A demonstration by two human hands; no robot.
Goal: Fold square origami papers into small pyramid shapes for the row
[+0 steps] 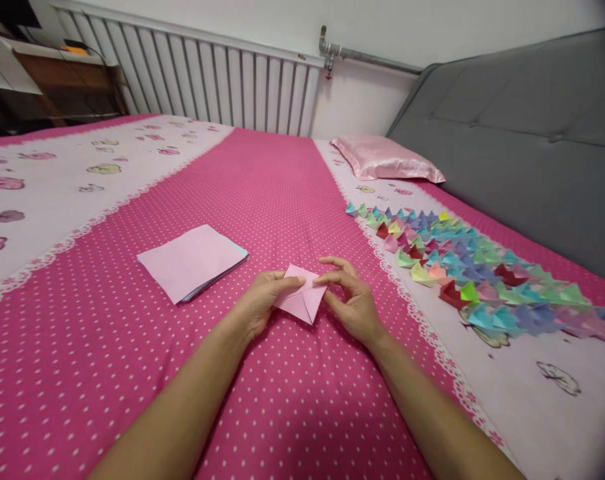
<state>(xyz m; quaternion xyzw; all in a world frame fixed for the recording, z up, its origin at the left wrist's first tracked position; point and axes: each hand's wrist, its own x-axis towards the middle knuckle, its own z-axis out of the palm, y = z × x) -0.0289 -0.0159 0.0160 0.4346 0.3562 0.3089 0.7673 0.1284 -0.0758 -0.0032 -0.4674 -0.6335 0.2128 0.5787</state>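
Note:
A partly folded pink paper (302,300) lies on the pink dotted bedsheet (262,200) in front of me. My left hand (262,301) pinches its left side with thumb and fingers. On its right side, my right hand (349,297) presses the fold with the fingertips. A stack of square papers (192,261), pink on top with blue sheets beneath, rests just left of my hands.
Several folded paper boats in many colours (472,273) lie in rows on the white band of the sheet at right. A pink satin pillow (385,159) sits by the grey headboard (522,133). A white radiator (207,80) lines the far wall.

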